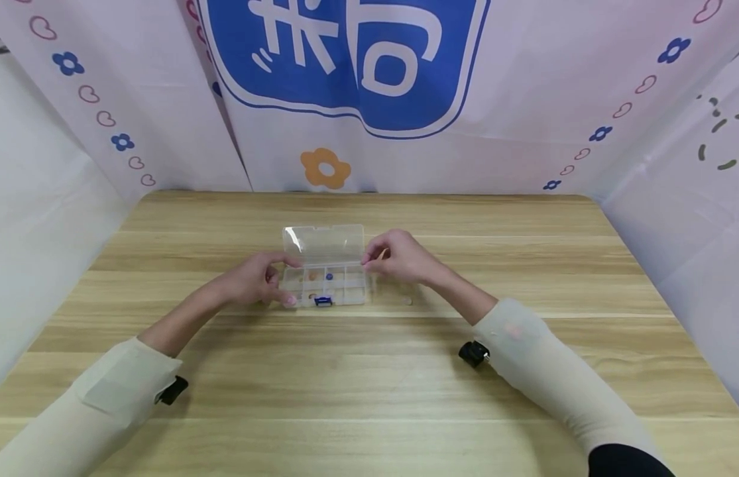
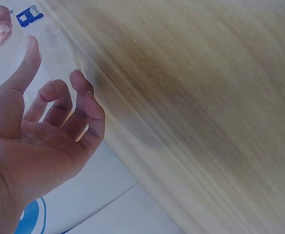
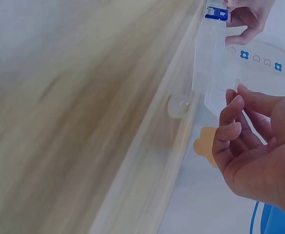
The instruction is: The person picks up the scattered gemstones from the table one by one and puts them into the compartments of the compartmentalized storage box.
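A clear plastic compartment box [image 1: 354, 296] lies on the table with its lid [image 1: 324, 244] raised at the back. On its front is a blue latch [image 1: 323, 301]. Inside, a blue bead [image 1: 329, 277] and small orange-brown pieces [image 1: 312, 275] sit in separate compartments. My left hand [image 1: 264, 278] grips the left end of the box, thumb at the front corner and index finger at the hinge side. My right hand [image 1: 399, 257] is at the right end near the hinge. Thumb and index finger pinch a small clear piece [image 3: 236, 85], mostly hidden by the fingertips.
A small clear round piece [image 3: 179, 106] lies on the wooden table [image 1: 369, 371] to the right of the box. Behind the table hangs a white printed cloth [image 1: 524, 132], with white sheets at both sides. Black wrist mounts [image 1: 473, 354] sit under the sleeves.
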`<state>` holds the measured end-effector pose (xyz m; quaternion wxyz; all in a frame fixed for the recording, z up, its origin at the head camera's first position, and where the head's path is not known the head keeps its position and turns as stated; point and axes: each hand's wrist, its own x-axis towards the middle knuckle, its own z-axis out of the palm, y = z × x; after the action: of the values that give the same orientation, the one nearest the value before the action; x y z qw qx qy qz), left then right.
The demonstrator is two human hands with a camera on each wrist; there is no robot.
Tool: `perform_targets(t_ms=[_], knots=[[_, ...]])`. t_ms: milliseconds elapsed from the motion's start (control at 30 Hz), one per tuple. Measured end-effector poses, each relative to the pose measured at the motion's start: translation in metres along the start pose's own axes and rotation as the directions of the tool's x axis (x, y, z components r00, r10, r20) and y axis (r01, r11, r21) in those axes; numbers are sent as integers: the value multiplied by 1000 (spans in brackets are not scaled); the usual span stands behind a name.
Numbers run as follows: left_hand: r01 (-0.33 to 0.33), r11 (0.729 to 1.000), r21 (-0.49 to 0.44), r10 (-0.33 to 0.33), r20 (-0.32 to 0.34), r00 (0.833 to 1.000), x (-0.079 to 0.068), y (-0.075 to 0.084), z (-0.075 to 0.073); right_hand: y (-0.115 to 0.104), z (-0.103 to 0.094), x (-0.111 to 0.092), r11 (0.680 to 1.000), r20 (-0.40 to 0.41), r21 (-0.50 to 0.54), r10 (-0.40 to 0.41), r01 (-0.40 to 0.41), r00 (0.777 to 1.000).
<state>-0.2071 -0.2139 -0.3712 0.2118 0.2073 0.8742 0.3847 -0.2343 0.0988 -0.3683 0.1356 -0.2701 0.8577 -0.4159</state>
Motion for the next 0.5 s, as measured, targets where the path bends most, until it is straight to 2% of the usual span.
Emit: perform_targets(t_ms=[500], knots=[[7, 1000, -1, -7, 7, 1000, -1, 1, 0, -6, 10, 9, 999, -31, -38, -10, 9, 999]])
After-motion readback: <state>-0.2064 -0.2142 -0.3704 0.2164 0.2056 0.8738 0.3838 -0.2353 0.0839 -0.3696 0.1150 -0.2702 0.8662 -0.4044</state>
